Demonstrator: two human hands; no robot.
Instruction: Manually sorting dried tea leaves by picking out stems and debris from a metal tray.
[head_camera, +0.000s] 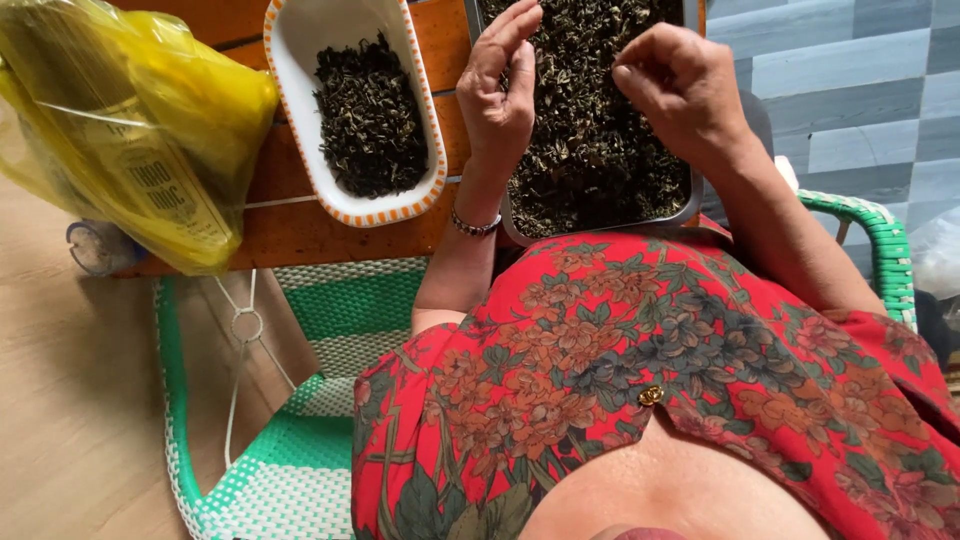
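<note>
I see my left hand (500, 90) hovering over the metal tray (694, 195) of dried tea leaves (590, 150), fingers loosely straight, holding nothing I can make out. My right hand (680, 85) is above the tray's right side, thumb & fingertips pinched together; can't tell if a leaf's between them. White oval dish (420, 190) w/ more leaves sits just left on the wooden table (300, 235); yellow bag (140, 120) at the table's left edge.

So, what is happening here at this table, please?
A seated person in a red flowered top holds both hands over a metal tray full of dark dried leaves. The left hand is open above the leaves; the right hand has its fingertips pinched together. A white dish with an orange rim holding more leaves and a yellow plastic bag lie beside.
</note>
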